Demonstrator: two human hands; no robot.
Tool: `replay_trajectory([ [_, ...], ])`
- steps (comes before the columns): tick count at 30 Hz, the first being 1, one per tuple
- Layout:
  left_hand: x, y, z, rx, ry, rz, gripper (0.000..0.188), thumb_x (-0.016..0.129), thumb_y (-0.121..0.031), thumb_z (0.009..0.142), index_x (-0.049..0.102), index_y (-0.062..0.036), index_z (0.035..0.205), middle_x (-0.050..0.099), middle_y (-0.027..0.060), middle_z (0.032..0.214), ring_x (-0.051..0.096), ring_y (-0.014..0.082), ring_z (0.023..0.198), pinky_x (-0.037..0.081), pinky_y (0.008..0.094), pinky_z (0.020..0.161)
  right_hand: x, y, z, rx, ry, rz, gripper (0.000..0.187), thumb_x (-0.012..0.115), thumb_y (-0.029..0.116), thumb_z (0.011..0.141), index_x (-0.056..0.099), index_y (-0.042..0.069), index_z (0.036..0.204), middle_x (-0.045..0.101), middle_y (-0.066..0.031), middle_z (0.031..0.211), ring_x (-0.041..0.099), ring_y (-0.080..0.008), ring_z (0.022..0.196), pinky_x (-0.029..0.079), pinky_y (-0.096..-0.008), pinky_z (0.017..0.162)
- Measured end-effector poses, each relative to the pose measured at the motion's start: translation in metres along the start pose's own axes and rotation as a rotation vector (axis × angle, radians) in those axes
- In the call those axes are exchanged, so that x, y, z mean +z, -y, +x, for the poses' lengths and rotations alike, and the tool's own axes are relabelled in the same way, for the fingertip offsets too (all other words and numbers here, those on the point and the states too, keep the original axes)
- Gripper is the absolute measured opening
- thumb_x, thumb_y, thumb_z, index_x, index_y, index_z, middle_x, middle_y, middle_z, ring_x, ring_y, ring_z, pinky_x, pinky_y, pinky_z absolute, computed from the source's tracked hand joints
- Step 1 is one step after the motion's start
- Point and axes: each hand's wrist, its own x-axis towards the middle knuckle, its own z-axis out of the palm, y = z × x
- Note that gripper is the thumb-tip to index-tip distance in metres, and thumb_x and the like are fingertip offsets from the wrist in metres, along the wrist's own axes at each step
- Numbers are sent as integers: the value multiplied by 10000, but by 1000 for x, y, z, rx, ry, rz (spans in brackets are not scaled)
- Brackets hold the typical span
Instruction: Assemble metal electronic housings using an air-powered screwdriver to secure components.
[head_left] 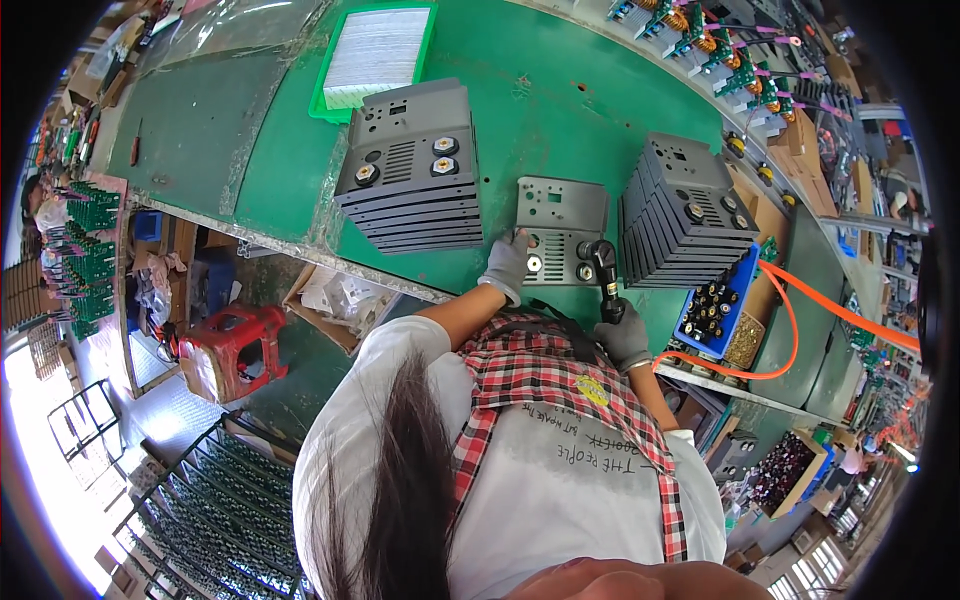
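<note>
A grey sheet-metal panel with slots and holes lies in front of me on the green bench. At its left edge my gloved left hand grips it, the fingertips over the metal beside a brass-centred connector. My gloved right hand is wrapped around the handle of a black ratchet wrench. The wrench's round head sits over the right side of the panel, next to another connector. What lies under the head is hidden. An orange hose loops close to my right hand.
Stacks of similar panels stand at left and right. A blue bin of black connectors sits at the right, beside small brass parts. Farther back is a green tray with white contents. A red stool stands below left.
</note>
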Motion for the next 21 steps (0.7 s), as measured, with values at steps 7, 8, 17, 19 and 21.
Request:
replay_trajectory([
  [7,4,7,7,10,-46,12,318,451,-327,848,590,-60,745,554,109,622,529,259,591,405,344,578,2,-15,-11,3,11,-40,478,613,219,558,519,55,997,593,-159,801,573,-334,755,454,-390,667],
  [8,5,3,6,-31,-39,36,316,460,-329,844,589,-59,742,557,109,626,533,259,595,407,346,580,2,-17,-9,1,12,-42,478,613,219,558,519,55,997,593,-159,801,573,-334,755,454,-390,667],
  [17,6,-3,-1,-91,-70,-30,268,484,-290,837,567,-59,728,526,53,604,459,173,521,366,296,511,4,-13,-14,15,9,-34,476,620,217,553,521,29,979,591,-164,794,577,-326,748,454,-392,660],
  [19,5,-5,-2,-141,-32,-11,267,481,-280,842,567,-53,730,561,76,645,515,223,584,404,324,573,7,-17,-15,0,-9,-42,471,621,219,558,520,27,976,591,-165,792,573,-333,746,451,-392,660],
  [21,7,-5,-4,-109,-42,-94,252,468,-271,850,557,-59,746,549,56,640,489,190,562,392,311,554,9,-17,-14,-1,-28,-43,461,619,218,561,519,25,968,590,-168,792,571,-337,749,449,-394,661],
])
